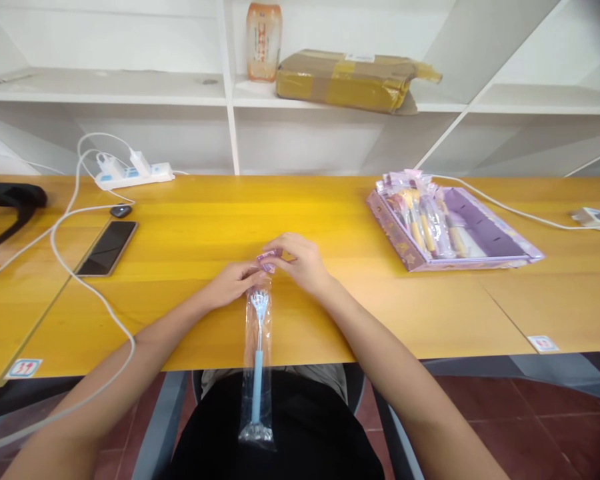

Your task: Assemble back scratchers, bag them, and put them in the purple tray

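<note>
A light-blue back scratcher with a silver shaft and a claw-like head lies inside a long clear plastic bag. The bag hangs over the table's front edge, claw end toward the far side. My left hand pinches the bag near its top, just above the claw. At the pink-purple card on the bag's top end, my right hand is closed with thumb and fingers on the card. The exact fingertip contact is partly hidden.
On the right of the yellow table stands a purple display box with several bagged items. To the left are a phone, a power strip and white cables. A taped parcel and an orange-white bottle sit on the shelf.
</note>
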`<state>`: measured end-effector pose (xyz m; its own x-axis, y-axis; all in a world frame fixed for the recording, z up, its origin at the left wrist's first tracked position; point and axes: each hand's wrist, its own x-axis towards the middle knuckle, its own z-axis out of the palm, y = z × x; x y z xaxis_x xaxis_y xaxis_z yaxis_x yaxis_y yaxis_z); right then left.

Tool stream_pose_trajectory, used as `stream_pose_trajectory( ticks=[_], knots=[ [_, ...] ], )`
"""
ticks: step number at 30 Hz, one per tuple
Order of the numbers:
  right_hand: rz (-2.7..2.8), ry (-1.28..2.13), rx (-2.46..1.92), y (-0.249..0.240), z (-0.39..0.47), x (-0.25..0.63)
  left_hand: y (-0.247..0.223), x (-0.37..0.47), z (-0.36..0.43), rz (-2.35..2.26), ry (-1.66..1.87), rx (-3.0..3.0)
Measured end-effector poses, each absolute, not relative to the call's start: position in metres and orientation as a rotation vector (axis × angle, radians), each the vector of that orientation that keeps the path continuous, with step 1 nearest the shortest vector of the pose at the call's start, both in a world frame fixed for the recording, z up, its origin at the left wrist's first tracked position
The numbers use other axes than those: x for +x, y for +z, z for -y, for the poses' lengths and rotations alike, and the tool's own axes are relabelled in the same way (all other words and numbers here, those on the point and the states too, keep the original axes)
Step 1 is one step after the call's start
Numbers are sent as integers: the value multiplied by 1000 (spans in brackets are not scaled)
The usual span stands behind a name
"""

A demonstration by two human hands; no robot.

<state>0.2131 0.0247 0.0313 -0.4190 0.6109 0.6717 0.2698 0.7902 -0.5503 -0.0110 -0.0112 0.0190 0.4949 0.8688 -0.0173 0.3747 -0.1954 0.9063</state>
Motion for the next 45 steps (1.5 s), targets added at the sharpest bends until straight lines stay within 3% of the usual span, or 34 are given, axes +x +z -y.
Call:
stream_pose_trajectory(
  ticks=[37, 45],
  knots=[
    [2109, 836, -665, 43, -27, 221, 18, -13, 8, -1070, 657, 1755],
    [1975, 1157, -804, 42, -30, 222, 18, -13, 8, -1088, 668, 1720]
  ],
)
